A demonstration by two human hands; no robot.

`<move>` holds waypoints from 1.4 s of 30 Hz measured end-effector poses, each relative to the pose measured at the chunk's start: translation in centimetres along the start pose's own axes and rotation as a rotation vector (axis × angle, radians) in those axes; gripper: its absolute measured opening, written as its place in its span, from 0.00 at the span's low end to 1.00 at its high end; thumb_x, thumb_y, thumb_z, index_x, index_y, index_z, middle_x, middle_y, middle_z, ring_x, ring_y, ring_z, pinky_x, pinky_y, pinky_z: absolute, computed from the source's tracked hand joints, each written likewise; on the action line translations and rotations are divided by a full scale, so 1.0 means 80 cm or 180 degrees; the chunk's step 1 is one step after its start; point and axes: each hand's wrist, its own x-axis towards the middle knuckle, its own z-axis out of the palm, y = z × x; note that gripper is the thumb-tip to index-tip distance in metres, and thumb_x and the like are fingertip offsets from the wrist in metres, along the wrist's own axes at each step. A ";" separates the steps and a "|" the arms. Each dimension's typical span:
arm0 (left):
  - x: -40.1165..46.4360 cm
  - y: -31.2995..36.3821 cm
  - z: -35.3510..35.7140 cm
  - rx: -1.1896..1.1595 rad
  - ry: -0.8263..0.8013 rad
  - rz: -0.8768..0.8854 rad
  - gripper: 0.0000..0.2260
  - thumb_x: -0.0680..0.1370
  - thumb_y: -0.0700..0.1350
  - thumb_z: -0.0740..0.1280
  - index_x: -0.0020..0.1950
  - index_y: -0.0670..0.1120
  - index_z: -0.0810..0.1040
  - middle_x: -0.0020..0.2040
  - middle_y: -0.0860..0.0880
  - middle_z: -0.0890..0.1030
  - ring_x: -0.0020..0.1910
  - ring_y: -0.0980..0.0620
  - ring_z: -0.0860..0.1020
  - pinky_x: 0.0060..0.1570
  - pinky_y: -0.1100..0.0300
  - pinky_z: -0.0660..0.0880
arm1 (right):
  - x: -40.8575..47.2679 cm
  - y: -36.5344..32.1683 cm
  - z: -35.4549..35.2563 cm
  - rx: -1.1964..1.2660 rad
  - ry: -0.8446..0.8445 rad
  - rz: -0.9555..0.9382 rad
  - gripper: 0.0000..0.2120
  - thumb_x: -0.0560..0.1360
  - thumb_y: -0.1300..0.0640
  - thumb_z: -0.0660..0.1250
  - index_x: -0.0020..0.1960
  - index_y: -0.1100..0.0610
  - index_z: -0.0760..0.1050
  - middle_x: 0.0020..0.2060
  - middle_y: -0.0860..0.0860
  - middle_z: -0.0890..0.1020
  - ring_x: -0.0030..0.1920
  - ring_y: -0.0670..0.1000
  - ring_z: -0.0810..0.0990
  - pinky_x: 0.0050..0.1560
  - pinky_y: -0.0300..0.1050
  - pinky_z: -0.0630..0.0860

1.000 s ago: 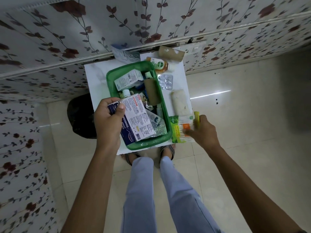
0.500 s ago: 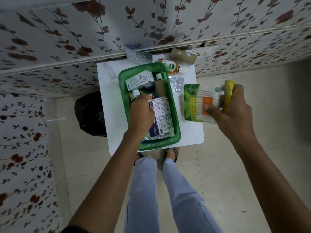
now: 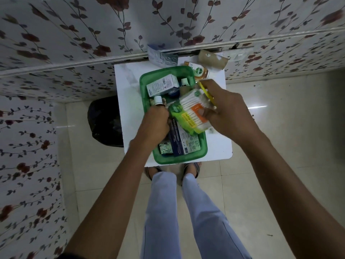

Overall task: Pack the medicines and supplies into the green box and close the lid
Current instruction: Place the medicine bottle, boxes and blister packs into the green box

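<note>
The green box (image 3: 147, 116) stands open on a small white table (image 3: 128, 109). Inside it lie a white carton (image 3: 161, 86), a small white-capped bottle (image 3: 158, 100), a foil strip (image 3: 165, 148) and a blue-and-white medicated dressings box (image 3: 183, 143). My right hand (image 3: 229, 113) grips a green pack of cotton buds (image 3: 190, 113) and holds it over the middle of the box. My left hand (image 3: 155, 126) reaches down into the box, fingers curled beside the dressings box; whether it grips anything is hidden.
An amber antiseptic bottle (image 3: 200, 71), a brown cardboard piece (image 3: 212, 59) and a blue-white packet (image 3: 162, 57) lie at the table's far edge against the flowered wall. A black bin bag (image 3: 104, 120) sits left of the table. My legs and sandalled feet are below.
My right hand has carried the cotton bud pack leftward from the table's right side to over the box. My left hand has stayed in the box on the dressings box.
</note>
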 end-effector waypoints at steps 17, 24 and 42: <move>-0.022 -0.019 -0.018 -0.1725 0.1608 -0.0459 0.11 0.76 0.38 0.61 0.57 0.43 0.78 0.50 0.47 0.82 0.49 0.54 0.79 0.53 0.64 0.75 | 0.029 -0.017 0.098 -0.2062 -0.0682 -0.1141 0.24 0.70 0.65 0.62 0.65 0.59 0.65 0.56 0.57 0.79 0.58 0.60 0.72 0.55 0.53 0.67; -0.021 -0.015 -0.009 -0.1661 0.1743 -0.0438 0.13 0.75 0.41 0.60 0.56 0.44 0.78 0.54 0.46 0.82 0.56 0.50 0.78 0.57 0.50 0.76 | 0.022 0.081 0.048 -0.0113 0.0941 0.0898 0.14 0.73 0.62 0.64 0.59 0.60 0.73 0.54 0.58 0.80 0.53 0.58 0.78 0.54 0.51 0.75; -0.017 0.002 -0.027 -0.2674 0.1359 -0.0333 0.16 0.75 0.45 0.66 0.63 0.51 0.72 0.47 0.49 0.81 0.46 0.60 0.80 0.51 0.62 0.77 | 0.026 -0.042 0.050 0.1387 0.0063 0.0693 0.16 0.77 0.56 0.62 0.64 0.56 0.70 0.54 0.52 0.81 0.52 0.52 0.80 0.51 0.46 0.77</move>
